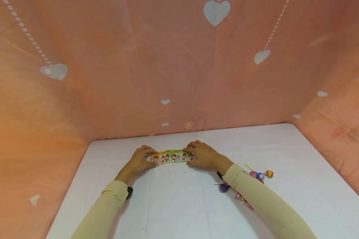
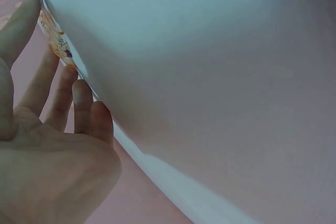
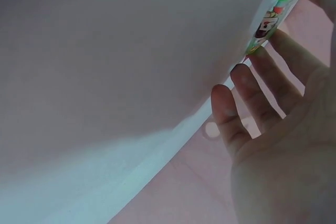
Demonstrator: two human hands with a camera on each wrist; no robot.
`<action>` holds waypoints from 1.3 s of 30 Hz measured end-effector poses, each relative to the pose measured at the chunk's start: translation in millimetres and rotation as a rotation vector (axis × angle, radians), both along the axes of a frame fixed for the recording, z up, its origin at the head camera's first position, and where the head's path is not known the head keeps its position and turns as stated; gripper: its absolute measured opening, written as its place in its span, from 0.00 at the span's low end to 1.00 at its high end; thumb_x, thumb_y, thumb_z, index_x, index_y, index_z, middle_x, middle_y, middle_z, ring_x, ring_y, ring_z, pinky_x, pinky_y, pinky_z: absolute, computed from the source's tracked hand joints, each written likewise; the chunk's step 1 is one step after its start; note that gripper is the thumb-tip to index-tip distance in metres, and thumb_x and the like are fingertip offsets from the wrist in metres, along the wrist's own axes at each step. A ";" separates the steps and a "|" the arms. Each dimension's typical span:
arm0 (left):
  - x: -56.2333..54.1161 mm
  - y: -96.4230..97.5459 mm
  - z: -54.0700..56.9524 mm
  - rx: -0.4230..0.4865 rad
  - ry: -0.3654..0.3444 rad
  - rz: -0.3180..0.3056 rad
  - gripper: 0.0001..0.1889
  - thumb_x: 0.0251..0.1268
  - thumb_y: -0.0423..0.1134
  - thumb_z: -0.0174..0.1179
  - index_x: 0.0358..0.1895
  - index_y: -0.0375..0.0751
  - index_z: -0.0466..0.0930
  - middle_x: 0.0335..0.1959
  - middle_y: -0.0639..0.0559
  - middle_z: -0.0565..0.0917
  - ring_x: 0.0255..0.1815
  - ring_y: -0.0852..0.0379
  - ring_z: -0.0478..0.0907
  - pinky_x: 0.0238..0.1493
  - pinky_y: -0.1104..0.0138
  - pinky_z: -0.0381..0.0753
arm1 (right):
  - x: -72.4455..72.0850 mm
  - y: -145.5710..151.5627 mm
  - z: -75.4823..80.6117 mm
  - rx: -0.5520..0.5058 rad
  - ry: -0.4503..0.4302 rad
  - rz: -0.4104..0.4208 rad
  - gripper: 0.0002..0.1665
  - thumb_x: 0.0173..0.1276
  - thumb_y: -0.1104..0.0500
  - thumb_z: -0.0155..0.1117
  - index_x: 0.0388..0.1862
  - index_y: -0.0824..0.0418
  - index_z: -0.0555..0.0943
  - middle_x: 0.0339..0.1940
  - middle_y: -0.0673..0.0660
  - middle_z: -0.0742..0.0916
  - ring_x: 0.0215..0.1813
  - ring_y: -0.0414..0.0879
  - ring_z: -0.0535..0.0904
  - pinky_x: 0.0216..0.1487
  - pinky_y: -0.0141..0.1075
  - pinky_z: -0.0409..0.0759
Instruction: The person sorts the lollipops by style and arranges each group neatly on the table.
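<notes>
Several flat wrapped lollipops lie side by side in a row on the white table, white sticks pointing toward me. At the left end is an orange-wrapped lollipop point(image 1: 160, 158); a green-wrapped lollipop point(image 1: 174, 156) is in the middle, with another green-wrapped lollipop point(image 1: 184, 156) at the right. My left hand point(image 1: 139, 160) pinches the orange end between thumb and fingers. The green end is pinched by my right hand point(image 1: 204, 155). In the left wrist view, orange wrapper point(image 2: 55, 38) shows by the fingertips. Green wrapper point(image 3: 266, 24) appears likewise in the right wrist view.
More lollipops lie near my right forearm, partly hidden by the sleeve: a purple one point(image 1: 224, 188), a yellow-orange one point(image 1: 269, 173), and pink-wrapped candy point(image 1: 246, 201). A peach curtain point(image 1: 179, 76) with white hearts stands behind the white table point(image 1: 173, 212) and at both sides.
</notes>
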State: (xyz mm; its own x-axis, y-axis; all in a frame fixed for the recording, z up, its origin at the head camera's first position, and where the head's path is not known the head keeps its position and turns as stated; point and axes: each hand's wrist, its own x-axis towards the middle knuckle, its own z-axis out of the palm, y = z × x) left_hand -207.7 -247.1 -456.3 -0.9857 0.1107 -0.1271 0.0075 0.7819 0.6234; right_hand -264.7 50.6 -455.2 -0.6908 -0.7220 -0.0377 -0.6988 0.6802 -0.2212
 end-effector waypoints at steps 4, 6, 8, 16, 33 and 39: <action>0.1 0.9 0.6 -0.006 -0.006 0.008 0.25 0.55 0.42 0.74 0.57 0.45 0.82 0.66 0.43 0.72 0.70 0.38 0.62 0.71 0.39 0.61 | 0.0 -0.4 0.7 -0.008 -0.004 0.010 0.36 0.66 0.37 0.62 0.71 0.47 0.73 0.67 0.53 0.77 0.68 0.50 0.71 0.70 0.49 0.71; 0.2 1.0 1.0 -0.012 -0.005 0.009 0.25 0.55 0.42 0.74 0.57 0.44 0.81 0.66 0.43 0.72 0.70 0.37 0.62 0.71 0.39 0.62 | -0.3 -0.9 1.0 -0.006 -0.008 0.013 0.36 0.66 0.37 0.62 0.71 0.46 0.73 0.67 0.53 0.77 0.68 0.50 0.70 0.70 0.49 0.70; 0.4 1.0 1.2 -0.014 -0.004 0.010 0.25 0.55 0.42 0.74 0.57 0.44 0.81 0.66 0.42 0.72 0.69 0.37 0.62 0.71 0.40 0.62 | -0.7 -1.3 1.0 -0.009 -0.012 0.017 0.36 0.67 0.38 0.62 0.71 0.47 0.73 0.68 0.53 0.77 0.68 0.50 0.70 0.71 0.49 0.70; 0.9 1.6 -0.6 0.000 0.003 0.000 0.25 0.55 0.42 0.74 0.57 0.43 0.81 0.65 0.42 0.72 0.69 0.37 0.63 0.70 0.40 0.62 | -1.3 0.9 -1.8 -0.020 -0.013 0.020 0.36 0.66 0.38 0.63 0.71 0.48 0.73 0.67 0.53 0.78 0.68 0.50 0.71 0.70 0.48 0.70; -3.3 5.4 -2.2 -0.013 0.015 -0.016 0.26 0.55 0.43 0.74 0.58 0.43 0.81 0.65 0.43 0.73 0.69 0.38 0.63 0.70 0.40 0.62 | -1.5 8.4 -1.8 -0.039 -0.015 0.006 0.37 0.65 0.37 0.63 0.70 0.50 0.73 0.68 0.52 0.77 0.69 0.50 0.70 0.71 0.48 0.69; -4.2 7.0 -1.4 -0.020 0.003 -0.020 0.26 0.55 0.43 0.74 0.58 0.43 0.81 0.66 0.43 0.72 0.69 0.38 0.63 0.71 0.40 0.62 | -1.1 15.5 4.2 -0.071 0.013 0.037 0.37 0.66 0.40 0.63 0.71 0.54 0.73 0.69 0.56 0.77 0.70 0.53 0.70 0.72 0.50 0.69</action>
